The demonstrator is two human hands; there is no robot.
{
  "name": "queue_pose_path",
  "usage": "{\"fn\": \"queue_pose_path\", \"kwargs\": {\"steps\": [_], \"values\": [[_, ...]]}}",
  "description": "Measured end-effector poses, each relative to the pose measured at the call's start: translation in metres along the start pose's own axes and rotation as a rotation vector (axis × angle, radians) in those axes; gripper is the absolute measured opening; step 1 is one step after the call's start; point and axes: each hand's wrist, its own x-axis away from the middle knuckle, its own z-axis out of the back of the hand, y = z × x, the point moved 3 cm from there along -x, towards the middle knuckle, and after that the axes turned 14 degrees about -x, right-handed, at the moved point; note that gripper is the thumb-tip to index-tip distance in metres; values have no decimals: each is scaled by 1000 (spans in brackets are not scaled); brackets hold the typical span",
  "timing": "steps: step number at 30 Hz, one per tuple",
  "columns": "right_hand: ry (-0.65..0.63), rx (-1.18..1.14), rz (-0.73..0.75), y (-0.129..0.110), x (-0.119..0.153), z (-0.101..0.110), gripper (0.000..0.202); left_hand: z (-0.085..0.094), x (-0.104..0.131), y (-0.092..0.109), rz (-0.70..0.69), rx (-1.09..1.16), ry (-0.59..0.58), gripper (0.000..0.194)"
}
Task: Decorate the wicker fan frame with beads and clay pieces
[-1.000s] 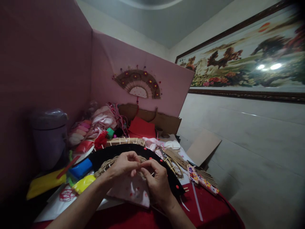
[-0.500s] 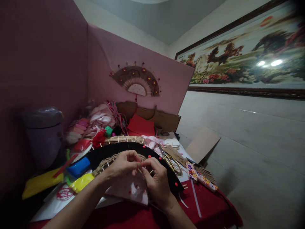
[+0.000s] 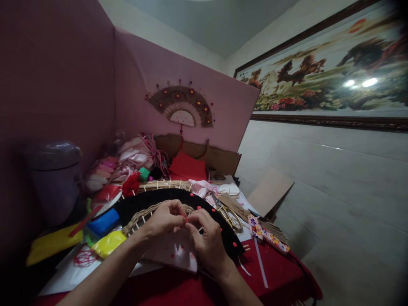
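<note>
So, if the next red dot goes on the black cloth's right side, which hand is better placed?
Probably the right hand: it is nearer that side of the black cloth, while the left hand sits farther across.

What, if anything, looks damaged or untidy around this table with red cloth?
The flat brown cardboard sheet behind the bright red flat sheets has a ragged top edge, as if torn. The thin pinkish-red string lies tangled on the white sheet.
</note>
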Motion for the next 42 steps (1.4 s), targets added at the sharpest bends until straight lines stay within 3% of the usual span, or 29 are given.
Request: {"fn": "queue_pose_path", "kwargs": {"steps": [7,17,20,24,27,36,42], "values": [[1,-20,40,-2,0,3,12,0,3,4,-29,-10,-34,18],[-34,5,101,0,1,-1,12,1,4,6,-7,-126,48,12],[-4,-114,12,0,0,-2,10,1,2,6,-18,-116,71,11],[74,-685,-298,9,0,-2,16,9,-1,4,-12,-17,167,17],[102,-948,-407,16,-1,-2,20,14,-2,2,24,82,191,30],[206,-986,-416,20,-1,0,19,-1,0,0,25,207,31,33],[172,-974,-445,19,0,1,24,0,-2,-8,20,137,43,30]]}}
